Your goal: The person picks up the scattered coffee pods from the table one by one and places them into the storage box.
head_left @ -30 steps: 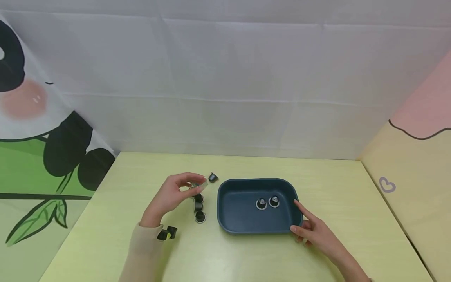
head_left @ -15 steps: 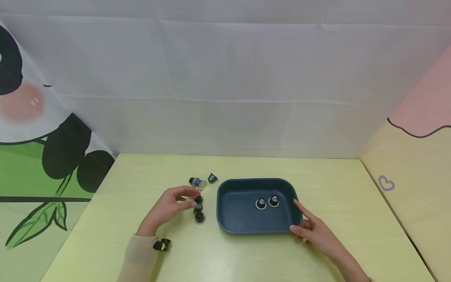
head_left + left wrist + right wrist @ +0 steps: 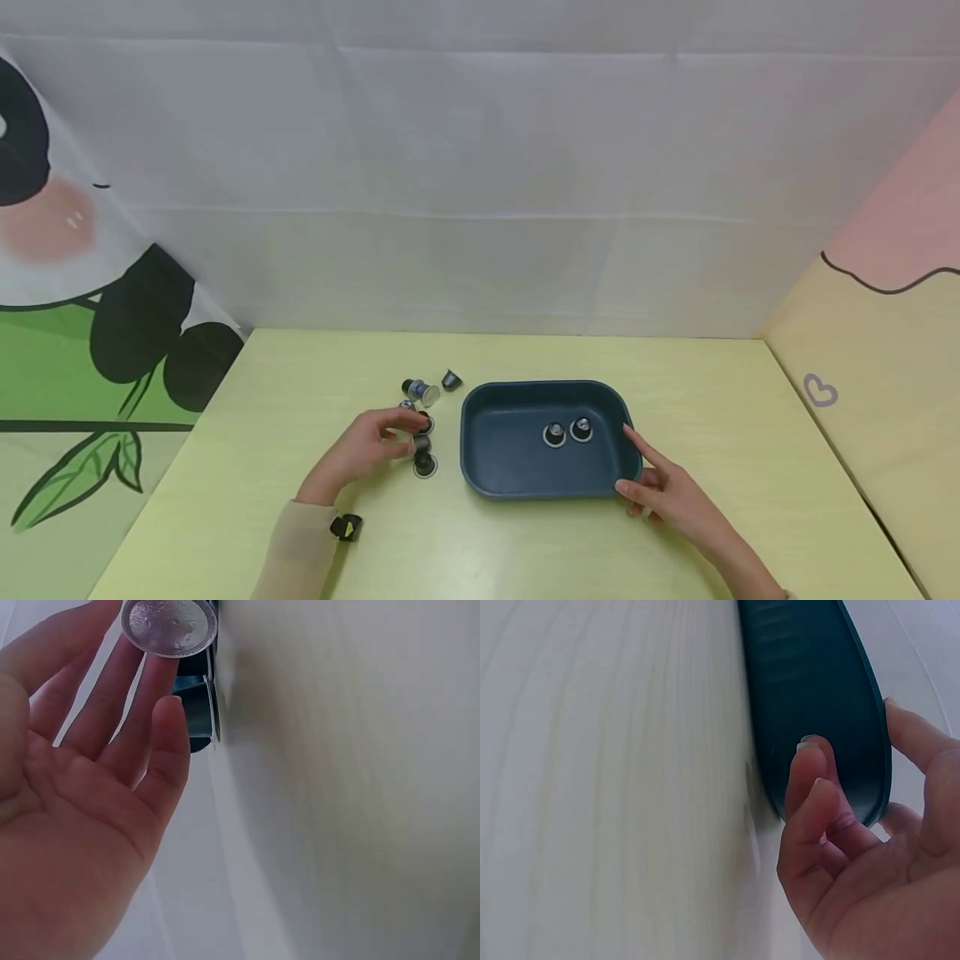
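Looking down at the pale yellow tabletop (image 3: pixel 495 550), we find our left hand (image 3: pixel 363 454) on the left side, thumb and forefinger moderately parted about a small grey cup-shaped capsule (image 3: pixel 422 444); we cannot tell whether they pinch it. From the left wrist we see a silvery round foil lid (image 3: pixel 169 627) at the fingertips, with the fingers long and slightly bent. The grey capsule sits in a short row, between a black capsule with a pale rim (image 3: pixel 424 465) on the near side and another black capsule (image 3: pixel 427 423), partly covered by our forefinger, on the far side. Beyond them lie a clear-ended bluish cylindrical piece (image 3: pixel 422 392) with a dark tip and, nearer the tray, a tilted dark capsule (image 3: pixel 452 381). Our right hand (image 3: pixel 667 492) holds the right end of a dark blue rounded rectangular tray (image 3: pixel 510 492), forefinger on the side rim and thumb at the near corner. Inside, right of the middle, two silver-topped dark capsules (image 3: pixel 554 434) stand side by side, just apart. Behind the table we see a creased white cloth (image 3: pixel 487 167).
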The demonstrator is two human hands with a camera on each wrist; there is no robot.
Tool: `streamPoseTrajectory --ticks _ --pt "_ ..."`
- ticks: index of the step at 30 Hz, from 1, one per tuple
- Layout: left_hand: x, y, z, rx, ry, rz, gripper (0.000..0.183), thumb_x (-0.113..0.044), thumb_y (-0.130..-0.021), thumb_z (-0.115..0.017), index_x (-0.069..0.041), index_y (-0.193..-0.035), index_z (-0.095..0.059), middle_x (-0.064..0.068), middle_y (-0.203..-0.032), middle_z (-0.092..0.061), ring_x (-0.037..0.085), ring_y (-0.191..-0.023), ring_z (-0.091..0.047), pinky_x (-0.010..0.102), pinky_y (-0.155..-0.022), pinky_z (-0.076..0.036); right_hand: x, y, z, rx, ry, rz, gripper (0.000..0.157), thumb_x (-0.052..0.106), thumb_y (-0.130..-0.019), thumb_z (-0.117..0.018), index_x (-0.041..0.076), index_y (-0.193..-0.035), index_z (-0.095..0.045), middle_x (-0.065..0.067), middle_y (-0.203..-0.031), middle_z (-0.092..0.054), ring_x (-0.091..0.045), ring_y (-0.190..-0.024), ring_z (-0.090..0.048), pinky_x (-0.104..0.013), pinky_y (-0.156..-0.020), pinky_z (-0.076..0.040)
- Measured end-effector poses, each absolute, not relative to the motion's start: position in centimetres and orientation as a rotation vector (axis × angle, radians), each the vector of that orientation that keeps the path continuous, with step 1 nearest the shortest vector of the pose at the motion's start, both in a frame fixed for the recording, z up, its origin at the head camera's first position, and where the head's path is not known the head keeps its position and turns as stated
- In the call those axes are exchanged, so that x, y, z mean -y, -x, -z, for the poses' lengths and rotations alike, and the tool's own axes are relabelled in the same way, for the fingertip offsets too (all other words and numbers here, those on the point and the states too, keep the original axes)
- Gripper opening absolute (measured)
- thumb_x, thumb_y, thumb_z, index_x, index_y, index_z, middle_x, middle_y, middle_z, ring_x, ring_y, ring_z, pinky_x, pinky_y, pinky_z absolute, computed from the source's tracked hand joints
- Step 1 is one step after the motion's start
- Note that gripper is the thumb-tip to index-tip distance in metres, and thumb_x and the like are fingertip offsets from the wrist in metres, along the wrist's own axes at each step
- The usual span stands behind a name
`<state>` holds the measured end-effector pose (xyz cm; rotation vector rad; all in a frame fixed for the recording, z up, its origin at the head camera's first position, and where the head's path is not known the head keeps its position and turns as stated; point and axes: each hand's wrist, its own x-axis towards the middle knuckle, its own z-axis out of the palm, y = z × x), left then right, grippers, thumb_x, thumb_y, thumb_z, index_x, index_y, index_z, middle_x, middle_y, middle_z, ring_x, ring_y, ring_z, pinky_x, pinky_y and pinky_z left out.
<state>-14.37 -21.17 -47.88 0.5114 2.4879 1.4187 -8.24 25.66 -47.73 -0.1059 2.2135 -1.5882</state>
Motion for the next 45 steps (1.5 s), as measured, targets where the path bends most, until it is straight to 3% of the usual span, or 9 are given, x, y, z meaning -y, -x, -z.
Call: streamPoseTrajectory --ticks 8,16,20,29,45 --pt "21.0 14.6 48.1 -2.453 -0.538 -1.352 0.041 -0.005 -0.086 -0.076 -0.011 -0.126 -0.068 0.003 -0.123 -0.067 0.027 -0.116 -0.060 0.048 -0.094 -0.048 -25.6 8.2 47.8 -2.220 0.104 1.585 0.081 0.022 -0.096 -0.069 0.027 -0.161 -0.020 -0.019 -0.085 -0.066 -0.031 -0.070 -0.063 -0.031 -0.055 -0.049" --pt "21.2 14.8 48.4 -2.469 -0.552 -1.286 0.039 -0.006 -0.087 -0.075 -0.012 -0.125 -0.069 0.005 -0.127 -0.065 0.027 -0.115 -0.060 0.037 -0.087 -0.052 -25.6 8.3 48.0 -2.235 0.107 1.575 0.081 0.023 -0.096 -0.069 0.026 -0.160 -0.020 -0.018 -0.085 -0.066 -0.030 -0.070 -0.064 -0.031 -0.056 -0.049" --pt "21.3 14.7 48.3 -2.504 -0.526 -1.254 0.036 -0.008 -0.087 -0.076 -0.013 -0.122 -0.070 0.004 -0.124 -0.066 0.025 -0.114 -0.059 0.037 -0.086 -0.051 -25.6 8.3 48.0 -2.238 0.109 1.572 0.081 0.022 -0.096 -0.069 0.025 -0.161 -0.020 -0.018 -0.087 -0.067 -0.030 -0.070 -0.064 -0.031 -0.056 -0.049" --pt "21.5 14.7 47.9 -2.537 -0.418 -1.234 0.032 -0.013 -0.082 -0.082 -0.012 -0.113 -0.073 0.001 -0.108 -0.068 0.019 -0.095 -0.061 0.036 -0.079 -0.051 -25.6 8.2 47.9 -2.229 0.133 1.578 0.081 0.021 -0.097 -0.068 0.026 -0.161 -0.019 -0.018 -0.082 -0.065 -0.030 -0.068 -0.063 -0.032 -0.055 -0.050" --pt "21.7 14.3 46.7 -2.498 -0.358 -1.350 0.036 -0.017 -0.084 -0.081 -0.014 -0.119 -0.073 0.007 -0.120 -0.066 0.021 -0.084 -0.064 0.039 -0.076 -0.051 -25.6 8.1 47.7 -2.222 0.140 1.584 0.080 0.020 -0.097 -0.068 0.027 -0.161 -0.019 -0.020 -0.084 -0.066 -0.029 -0.068 -0.063 -0.032 -0.055 -0.050"
